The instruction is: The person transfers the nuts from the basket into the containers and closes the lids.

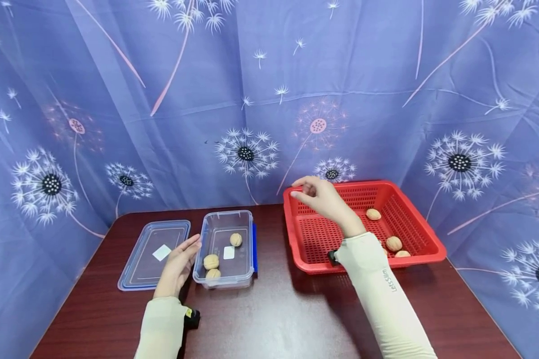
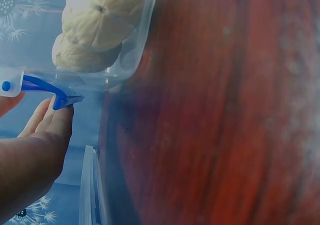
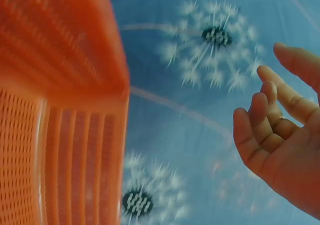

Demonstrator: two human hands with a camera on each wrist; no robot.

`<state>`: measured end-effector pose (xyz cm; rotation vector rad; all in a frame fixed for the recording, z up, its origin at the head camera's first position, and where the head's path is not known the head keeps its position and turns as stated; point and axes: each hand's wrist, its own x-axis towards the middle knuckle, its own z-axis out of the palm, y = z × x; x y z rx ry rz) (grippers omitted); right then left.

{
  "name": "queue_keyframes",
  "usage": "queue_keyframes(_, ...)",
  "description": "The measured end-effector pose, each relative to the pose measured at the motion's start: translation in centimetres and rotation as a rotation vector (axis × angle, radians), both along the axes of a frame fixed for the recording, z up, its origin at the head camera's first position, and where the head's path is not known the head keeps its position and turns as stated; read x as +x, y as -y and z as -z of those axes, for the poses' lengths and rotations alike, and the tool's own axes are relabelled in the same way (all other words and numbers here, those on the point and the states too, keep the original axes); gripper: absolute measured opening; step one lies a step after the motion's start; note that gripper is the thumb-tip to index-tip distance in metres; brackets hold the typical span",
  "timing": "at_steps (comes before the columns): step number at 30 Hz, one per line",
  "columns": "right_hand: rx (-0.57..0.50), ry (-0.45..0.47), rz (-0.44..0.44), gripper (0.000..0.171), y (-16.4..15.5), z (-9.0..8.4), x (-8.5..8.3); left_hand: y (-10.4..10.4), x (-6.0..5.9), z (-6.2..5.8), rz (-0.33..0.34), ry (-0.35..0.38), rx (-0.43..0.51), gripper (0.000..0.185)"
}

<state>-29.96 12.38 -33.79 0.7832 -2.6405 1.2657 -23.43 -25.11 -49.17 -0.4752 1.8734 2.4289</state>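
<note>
A clear plastic container [image 1: 222,276] with blue latches stands left of centre, holding three walnuts [image 1: 211,262]. My left hand [image 1: 177,264] is at its left side with fingers extended. In the left wrist view, the fingertips lie right at a blue latch [image 2: 47,86], below two walnuts [image 2: 102,15] seen through the wall. Over the back left part of a red slotted basket [image 1: 413,219], my right hand [image 1: 323,202] is raised, fingers loosely bent and nothing in them. The right wrist view has this hand [image 3: 285,140] apart from the basket [image 3: 85,135]. Several walnuts [image 1: 393,244] lie in the basket's right half.
A clear lid [image 1: 139,267] with a white label lies flat at the left, close to my left hand. Everything stands on a dark red-brown wooden table [image 1: 269,319]. A blue curtain [image 1: 269,65] with dandelion prints hangs behind the table's back edge and along the sides.
</note>
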Motion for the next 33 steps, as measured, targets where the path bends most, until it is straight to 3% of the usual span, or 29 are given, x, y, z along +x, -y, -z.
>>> queue_keyframes(11, 0.003, 0.058, 0.173, 0.034, -6.7, 1.3, -2.7, -0.2, 0.1, 0.0, -0.024, -0.024, 0.004, 0.054)
queue_keyframes(23, -0.011, 0.110, 0.267, 0.043, -12.4, 2.6, -4.2, 0.0, 0.0, -0.1, -0.030, -0.025, 0.007, 0.054)
queue_keyframes(29, -0.037, 0.166, 0.311, 0.050, -14.7, 4.2, -4.8, -0.2, 0.1, 0.1, -0.015, -0.032, -0.022, 0.054)
queue_keyframes(33, -0.057, 0.150, 0.392, 0.052, -15.8, 6.0, -5.4, -0.2, 0.3, 0.2, -0.010, -0.034, -0.045, 0.054)
